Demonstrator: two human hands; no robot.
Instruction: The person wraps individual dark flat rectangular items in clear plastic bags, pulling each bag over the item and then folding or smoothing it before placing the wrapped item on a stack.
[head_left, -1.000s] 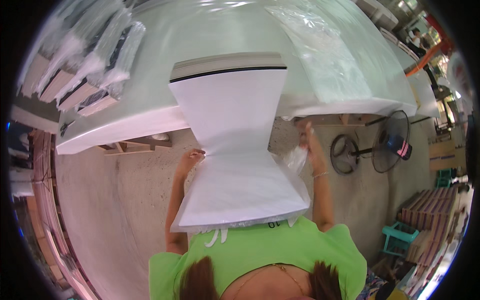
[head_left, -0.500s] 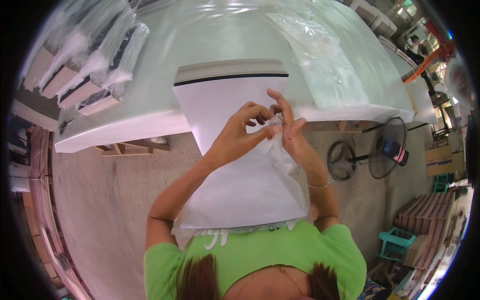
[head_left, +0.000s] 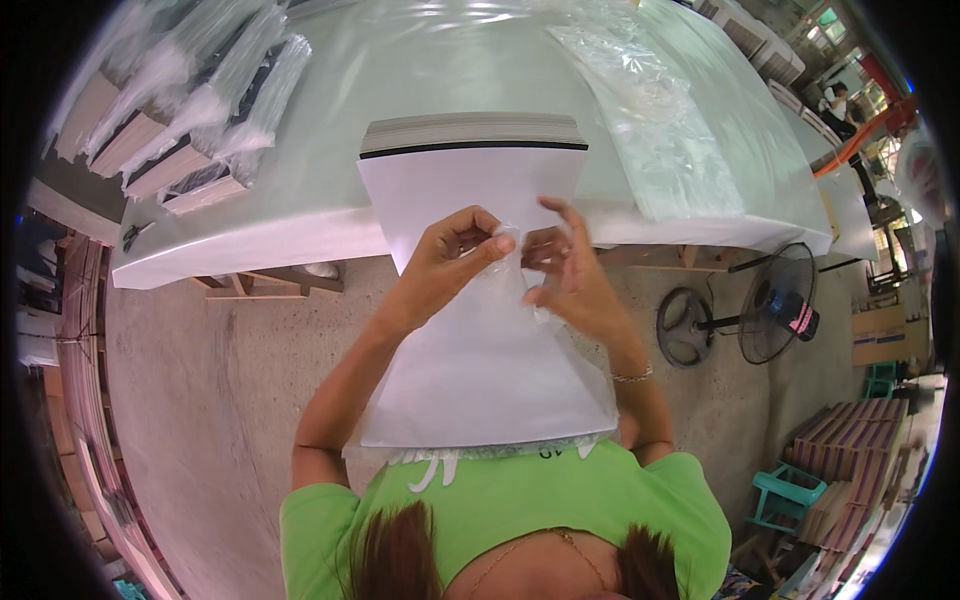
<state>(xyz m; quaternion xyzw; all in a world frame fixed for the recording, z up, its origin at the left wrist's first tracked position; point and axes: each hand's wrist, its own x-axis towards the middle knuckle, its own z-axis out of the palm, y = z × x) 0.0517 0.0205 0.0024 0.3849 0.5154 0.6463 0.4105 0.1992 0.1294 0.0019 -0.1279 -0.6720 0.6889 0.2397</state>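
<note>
A thick stack of grey boards (head_left: 470, 132) with a white top sheet (head_left: 455, 180) rests at the table's front edge and reaches toward my body. Its near part sits inside a clear plastic bag (head_left: 500, 400), whose end lies against my green shirt. My left hand (head_left: 445, 265) pinches a gathered bit of the plastic between thumb and fingers, above the white sheet. Just to its right, my right hand (head_left: 578, 285) is slightly blurred, its fingers bent and apart, the index raised. A crumpled edge of plastic hangs near its thumb.
Several plastic-wrapped board stacks (head_left: 190, 150) lie on the table's left, near scissors (head_left: 135, 235). Flat clear plastic bags (head_left: 665, 140) lie to the right. A black fan (head_left: 775, 305) stands beyond the table's right front. A teal stool (head_left: 785, 495) and stacked boards are at the lower right.
My hands have parted: the left moved left with the plastic in its pinch, the right dropped a little and its fingers came away from the left hand.
</note>
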